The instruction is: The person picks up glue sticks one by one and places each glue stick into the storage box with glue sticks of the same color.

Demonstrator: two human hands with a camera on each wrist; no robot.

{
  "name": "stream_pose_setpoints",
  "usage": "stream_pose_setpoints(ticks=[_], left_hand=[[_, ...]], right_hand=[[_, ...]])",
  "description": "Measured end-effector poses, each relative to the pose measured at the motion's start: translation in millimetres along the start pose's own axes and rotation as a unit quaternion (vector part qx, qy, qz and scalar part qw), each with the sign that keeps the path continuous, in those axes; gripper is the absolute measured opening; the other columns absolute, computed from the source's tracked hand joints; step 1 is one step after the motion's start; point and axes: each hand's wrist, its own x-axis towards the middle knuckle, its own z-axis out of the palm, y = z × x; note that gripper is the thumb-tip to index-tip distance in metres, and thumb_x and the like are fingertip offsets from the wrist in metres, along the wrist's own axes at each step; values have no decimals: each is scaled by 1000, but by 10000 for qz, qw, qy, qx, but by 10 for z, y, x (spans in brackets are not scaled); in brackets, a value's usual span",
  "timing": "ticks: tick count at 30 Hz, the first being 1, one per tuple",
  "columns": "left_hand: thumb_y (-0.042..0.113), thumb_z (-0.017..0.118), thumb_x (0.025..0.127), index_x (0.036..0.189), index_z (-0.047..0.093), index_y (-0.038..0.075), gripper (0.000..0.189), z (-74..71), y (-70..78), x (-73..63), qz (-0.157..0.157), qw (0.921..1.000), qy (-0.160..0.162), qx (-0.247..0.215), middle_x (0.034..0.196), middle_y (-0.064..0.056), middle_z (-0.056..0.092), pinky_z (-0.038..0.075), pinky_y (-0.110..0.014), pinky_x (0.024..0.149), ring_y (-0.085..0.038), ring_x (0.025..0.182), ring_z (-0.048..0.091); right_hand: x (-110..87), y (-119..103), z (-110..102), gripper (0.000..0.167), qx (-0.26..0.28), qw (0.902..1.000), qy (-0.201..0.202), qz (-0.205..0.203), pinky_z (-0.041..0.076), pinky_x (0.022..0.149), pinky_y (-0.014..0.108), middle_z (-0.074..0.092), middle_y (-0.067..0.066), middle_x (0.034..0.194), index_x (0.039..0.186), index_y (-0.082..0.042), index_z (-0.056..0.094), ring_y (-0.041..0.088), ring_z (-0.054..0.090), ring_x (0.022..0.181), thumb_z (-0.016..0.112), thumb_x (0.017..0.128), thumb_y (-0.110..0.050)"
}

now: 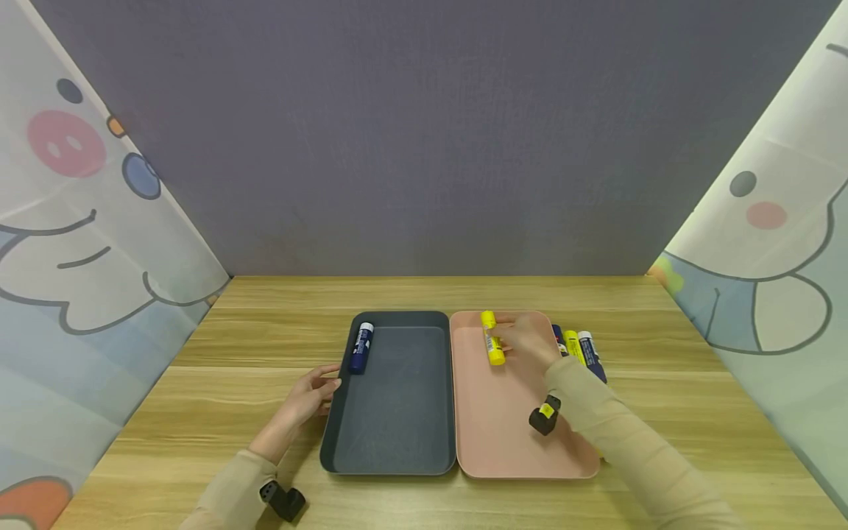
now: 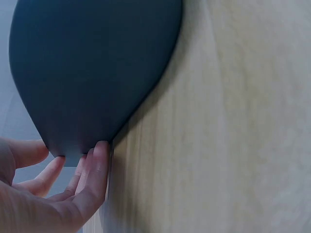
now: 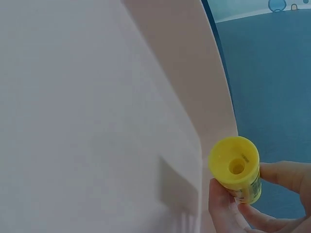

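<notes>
A yellow glue stick (image 1: 493,340) is pinched by my right hand (image 1: 526,340) over the upper left part of the pink tray (image 1: 490,442). In the right wrist view the round end of the glue stick (image 3: 235,162) faces the camera, with fingers and thumb around its body near the tray wall. My left hand (image 1: 310,397) touches the left side of the dark grey tray (image 1: 397,427). The left wrist view has its fingertips (image 2: 99,150) against the outer wall of the grey tray (image 2: 92,73). A dark blue glue stick (image 1: 361,350) with a white cap lies inside the grey tray.
Beside the pink tray's right edge lie several glue sticks, among them a yellow one (image 1: 573,344) and a dark blue one (image 1: 592,355), partly hidden by the right arm. Both trays stand side by side on a wooden table (image 1: 278,324). A grey panel (image 1: 424,147) rises behind.
</notes>
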Motion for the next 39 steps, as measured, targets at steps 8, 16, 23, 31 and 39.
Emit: stream_pose_setpoints(ticks=[8, 16, 23, 31, 39], left_hand=[[6, 45, 90, 128, 36, -6, 41, 7, 2, 0, 3, 10000, 0, -44, 105, -19, 51, 49, -30, 63, -12, 73, 57], [6, 46, 91, 128, 36, -6, 41, 12, 13, -15, -7, 10000, 27, -26, 107, -21, 51, 49, -30, 63, -13, 73, 57], [15, 51, 89, 129, 34, -7, 49, -17, -20, 0, 111, 9998, -155, -103, 103, -16, 52, 49, -29, 63, -12, 74, 58], [8, 48, 90, 129, 36, -5, 43, -3, -8, 9, -9, 9999, -34, -122, 105, -18, 51, 49, -30, 64, -13, 74, 57], [6, 46, 91, 129, 37, -4, 40, 6, 10, -1, -84, 9999, 65, -27, 106, -20, 50, 49, -32, 65, -15, 75, 58]], right_hand=[[79, 25, 83, 47, -469, 9984, -172, 279, 43, 68, 26, 59, 12, 104, 124, 1, 48, 18, 52, 79, 58, 85, -23], [121, 75, 150, 46, -261, 9992, -203, 212, 43, 71, 26, 57, 16, 108, 123, 3, 48, 19, 53, 83, 56, 84, -21], [171, 82, 224, 44, 145, 9995, -240, 164, 40, 56, 21, 54, 20, 105, 121, 9, 45, 15, 49, 66, 56, 83, -11], [203, 55, 284, 43, 80, 9996, -111, 252, 39, 53, 20, 53, 22, 107, 120, 10, 46, 17, 48, 68, 56, 84, -10], [204, 45, 305, 42, 6, 9998, -62, 168, 42, 52, 21, 55, 20, 102, 118, 10, 48, 15, 48, 62, 58, 83, -10]])
